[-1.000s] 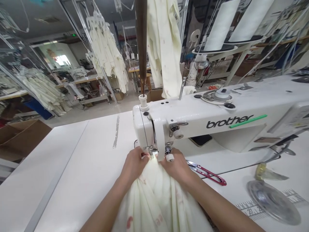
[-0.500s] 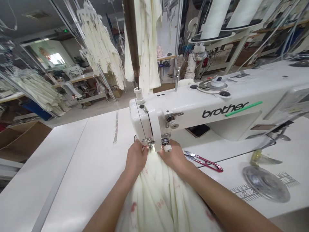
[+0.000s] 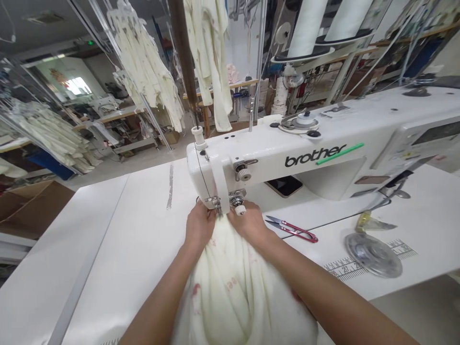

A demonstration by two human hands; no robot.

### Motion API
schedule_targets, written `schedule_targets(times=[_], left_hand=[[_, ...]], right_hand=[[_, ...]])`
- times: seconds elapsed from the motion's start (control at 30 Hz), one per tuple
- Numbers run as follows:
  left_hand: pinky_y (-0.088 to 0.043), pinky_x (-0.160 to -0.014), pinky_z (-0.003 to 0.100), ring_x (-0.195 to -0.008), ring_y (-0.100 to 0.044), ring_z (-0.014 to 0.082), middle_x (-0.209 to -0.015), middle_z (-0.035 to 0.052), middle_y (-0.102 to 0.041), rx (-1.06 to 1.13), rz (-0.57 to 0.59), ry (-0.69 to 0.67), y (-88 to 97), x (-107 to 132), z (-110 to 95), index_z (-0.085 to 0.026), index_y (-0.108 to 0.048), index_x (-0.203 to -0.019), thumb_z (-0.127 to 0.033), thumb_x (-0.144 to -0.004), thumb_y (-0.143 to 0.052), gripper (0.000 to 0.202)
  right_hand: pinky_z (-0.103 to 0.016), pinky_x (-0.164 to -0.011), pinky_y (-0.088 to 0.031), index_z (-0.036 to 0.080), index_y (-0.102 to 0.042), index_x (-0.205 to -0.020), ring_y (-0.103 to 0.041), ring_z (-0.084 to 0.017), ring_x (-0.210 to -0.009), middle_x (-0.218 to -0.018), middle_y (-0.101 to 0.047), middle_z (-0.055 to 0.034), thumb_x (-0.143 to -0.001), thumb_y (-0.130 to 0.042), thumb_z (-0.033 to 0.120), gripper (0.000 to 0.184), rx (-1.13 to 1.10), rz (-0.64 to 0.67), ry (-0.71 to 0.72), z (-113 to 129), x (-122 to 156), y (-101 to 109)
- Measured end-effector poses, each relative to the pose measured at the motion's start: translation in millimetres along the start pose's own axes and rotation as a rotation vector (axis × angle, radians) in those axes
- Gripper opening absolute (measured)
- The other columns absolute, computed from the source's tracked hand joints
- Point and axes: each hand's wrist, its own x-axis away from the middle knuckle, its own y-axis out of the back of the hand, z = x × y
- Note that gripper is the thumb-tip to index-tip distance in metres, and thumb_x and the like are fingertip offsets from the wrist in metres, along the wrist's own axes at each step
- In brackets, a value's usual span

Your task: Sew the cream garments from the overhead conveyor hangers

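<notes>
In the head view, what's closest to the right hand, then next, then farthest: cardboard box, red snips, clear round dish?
From the right hand:
1. Red snips, just to its right.
2. Clear round dish, farther right.
3. Cardboard box, far off left.

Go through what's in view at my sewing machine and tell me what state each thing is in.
Left hand: on the fabric, fingers bent
Right hand: on the fabric, fingertips hidden
Fabric: gathered in folds
Sewing machine: threaded; running or stopped, can't tell
Red snips: blades apart
Phone: flat, screen dark
Cardboard box: open
Thread cones: standing
</notes>
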Motion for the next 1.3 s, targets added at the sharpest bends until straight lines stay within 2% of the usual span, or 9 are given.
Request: schedule_targets(times=[0.13,0.33,0.43,0.57,0.9,1.03,1.13,1.2,1.3], left_hand=[[-0.042,-0.071,0.028,-0.085,-0.059,0.0205,-0.093,0.0066,-0.064,0.053,0.038,0.035,4.3,1,0,-0.017,-0.059,-0.101,-0.022,-0.079,-0.045,0.026],[-0.04,-0.072,0.029,-0.084,-0.057,0.0206,-0.092,0.0076,-0.064,0.05,0.074,0.052,7.0,1,4,-0.015,-0.06,-0.098,-0.028,-0.079,-0.044,0.027],[-0.04,-0.069,0.029,-0.081,-0.057,0.0199,-0.09,0.007,-0.064,0.047,0.079,0.061,6.1,0,4,-0.015,-0.059,-0.099,-0.028,-0.079,-0.044,0.028],[-0.039,-0.066,0.028,-0.076,-0.056,0.0187,-0.088,0.0064,-0.063,0.043,0.091,0.072,5.6,1,4,-0.016,-0.058,-0.098,-0.028,-0.08,-0.044,0.026],[-0.039,-0.069,0.027,-0.081,-0.057,0.0192,-0.084,0.0055,-0.063,0.063,0.116,0.078,7.1,4,4,-0.016,-0.057,-0.082,-0.029,-0.078,-0.044,0.019],[-0.039,-0.071,0.028,-0.084,-0.057,0.0193,-0.088,0.0059,-0.063,0.078,0.128,0.059,6.3,3,5,-0.016,-0.057,-0.085,-0.029,-0.079,-0.043,0.02],[-0.04,-0.072,0.028,-0.083,-0.058,0.0199,-0.088,0.0071,-0.063,0.082,0.121,0.042,5.8,3,5,-0.015,-0.057,-0.088,-0.026,-0.079,-0.042,0.021],[-0.039,-0.073,0.029,-0.085,-0.058,0.0207,-0.089,0.008,-0.064,0.081,0.112,0.032,6.5,4,1,-0.015,-0.058,-0.089,-0.023,-0.078,-0.041,0.021],[-0.04,-0.072,0.03,-0.084,-0.058,0.0217,-0.086,0.0086,-0.064,0.081,0.129,0.034,12.5,3,-9,-0.015,-0.061,-0.085,-0.019,-0.077,-0.041,0.021]], right_hand=[[-0.026,-0.06,-0.033,0.014,-0.06,-0.08,-0.058,-0.022,-0.074,-0.079,-0.064,-0.0095,-0.085,-0.044,0.019,0.018,-0.058,-0.01,0.052,-4,4,7],[-0.021,-0.064,-0.037,0.016,-0.051,-0.093,-0.057,-0.016,-0.072,-0.078,-0.061,-0.0022,-0.094,-0.032,0.025,0.021,-0.228,0.041,0.257,-24,12,25],[-0.024,-0.063,-0.037,0.012,-0.047,-0.099,-0.055,-0.018,-0.071,-0.077,-0.06,-0.0055,-0.095,-0.025,0.022,0.025,-0.243,0.03,0.236,-27,10,25],[-0.026,-0.063,-0.035,0.011,-0.046,-0.098,-0.054,-0.022,-0.074,-0.081,-0.061,-0.01,-0.092,-0.028,0.021,0.022,-0.23,0.042,0.181,-23,7,23],[-0.026,-0.067,-0.036,0.011,-0.049,-0.103,-0.056,-0.022,-0.082,-0.089,-0.062,-0.0114,-0.091,-0.03,0.02,0.023,-0.28,0.068,0.137,-20,9,26],[-0.024,-0.066,-0.037,0.015,-0.054,-0.094,-0.057,-0.019,-0.078,-0.083,-0.062,-0.0067,-0.093,-0.03,0.027,0.027,-0.326,0.092,0.185,-22,11,27],[-0.024,-0.063,-0.038,0.017,-0.056,-0.089,-0.057,-0.019,-0.071,-0.077,-0.062,-0.0033,-0.085,-0.047,0.037,0.022,-0.345,0.106,0.197,-22,11,27],[-0.025,-0.065,-0.039,0.017,-0.058,-0.085,-0.057,-0.02,-0.072,-0.076,-0.062,-0.0033,-0.08,-0.052,0.032,0.017,-0.348,0.096,0.196,-21,8,27],[-0.029,-0.067,-0.041,0.019,-0.058,-0.074,-0.058,-0.022,-0.075,-0.075,-0.064,-0.0052,-0.077,-0.046,0.025,0.014,-0.357,0.067,0.224,-19,3,32]])
